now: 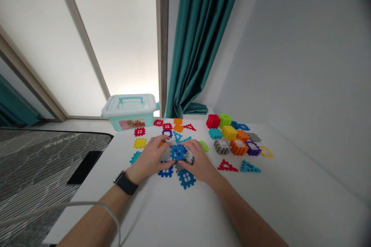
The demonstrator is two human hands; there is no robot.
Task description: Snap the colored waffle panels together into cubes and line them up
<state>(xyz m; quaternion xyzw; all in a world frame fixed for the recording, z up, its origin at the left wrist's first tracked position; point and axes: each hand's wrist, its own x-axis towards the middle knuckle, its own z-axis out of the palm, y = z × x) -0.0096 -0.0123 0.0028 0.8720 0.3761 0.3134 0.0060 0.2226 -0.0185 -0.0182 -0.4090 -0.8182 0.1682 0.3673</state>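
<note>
Between my two hands is a blue square window piece [177,153]. My left hand [152,157], with a dark watch on the wrist, grips its left side with thumb and fingers. On its right side are the fingers and thumb of my right hand [199,161]. Just below lie a purple-blue window piece [166,170], by my left thumb, and a larger blue window piece [186,178]. A grey piece [179,166] is partly hidden under the held one. Light blue triangles [177,137] lie just beyond my fingers.
A teal box with a white lid [131,110] stands at the back left of the white table [174,216]. Stacks of coloured pieces [229,132] fill the right side, with red [227,166] and blue [250,166] triangles nearer. A white cable [95,203] crosses the lower left.
</note>
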